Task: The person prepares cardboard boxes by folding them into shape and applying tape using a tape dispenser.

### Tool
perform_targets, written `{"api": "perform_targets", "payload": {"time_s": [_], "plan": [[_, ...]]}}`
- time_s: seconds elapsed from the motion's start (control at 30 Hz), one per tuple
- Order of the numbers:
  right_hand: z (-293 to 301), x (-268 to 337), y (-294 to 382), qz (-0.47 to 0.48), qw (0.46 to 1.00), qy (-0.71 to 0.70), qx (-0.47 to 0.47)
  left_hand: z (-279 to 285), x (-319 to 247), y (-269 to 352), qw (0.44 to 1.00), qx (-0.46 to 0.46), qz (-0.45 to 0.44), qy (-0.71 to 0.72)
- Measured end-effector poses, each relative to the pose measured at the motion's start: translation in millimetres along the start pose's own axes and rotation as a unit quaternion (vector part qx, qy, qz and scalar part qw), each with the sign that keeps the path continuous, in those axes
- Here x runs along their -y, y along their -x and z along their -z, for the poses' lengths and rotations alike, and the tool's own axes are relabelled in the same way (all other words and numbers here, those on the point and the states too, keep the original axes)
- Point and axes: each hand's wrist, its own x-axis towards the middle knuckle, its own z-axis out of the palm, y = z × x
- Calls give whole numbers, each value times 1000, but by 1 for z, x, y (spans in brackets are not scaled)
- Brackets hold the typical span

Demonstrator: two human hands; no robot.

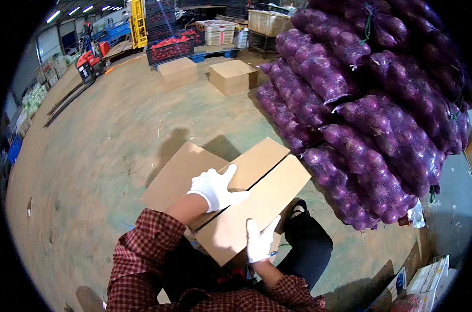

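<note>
Before me on the floor is a cardboard box [259, 197]. Its two long top flaps are folded in, with a dark narrow gap between them, and another flap [181, 171] spreads outward on the left. My left hand [216, 189], in a white glove, lies on the box top across the gap, thumb and fingers spread. My right hand [259, 240], also white-gloved, touches the near right flap edge with thumb and fingers apart; part of it is hidden. A thin blue object [274, 253] shows beside the right wrist.
Net sacks of purple onions [384, 121] form a tall stack at right. Two cardboard boxes [233, 76] [177, 73] sit ahead, before crates of red produce [171, 50]. A red pallet truck [89, 62] stands far left. Printed cartons [427, 280] lie lower right.
</note>
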Motion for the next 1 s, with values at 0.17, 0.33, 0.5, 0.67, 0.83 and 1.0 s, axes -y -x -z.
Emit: {"api": "perform_targets", "payload": {"time_s": [0.17, 0.33, 0.5, 0.67, 0.83, 1.0], "plan": [[8, -7, -18, -6, 996, -89, -11, -25, 4, 0, 995, -93, -27, 30], [2, -7, -17, -5, 997, -82, -8, -26, 17, -7, 996, -60, -28, 60], [0, 0, -15, 4, 996, -92, -8, -28, 15, -1, 997, -65, -41, -15], [30, 11, -26, -22, 998, -39, 43, -28, 3, -6, 995, -88, -42, -29], [138, 24, -68, 111, 975, -114, -157, -39, 24, 1, 989, -144, -32, -34], [258, -179, -103, -139, 891, 386, -194, -30, -9, -11, 994, -93, -31, -44]]}}
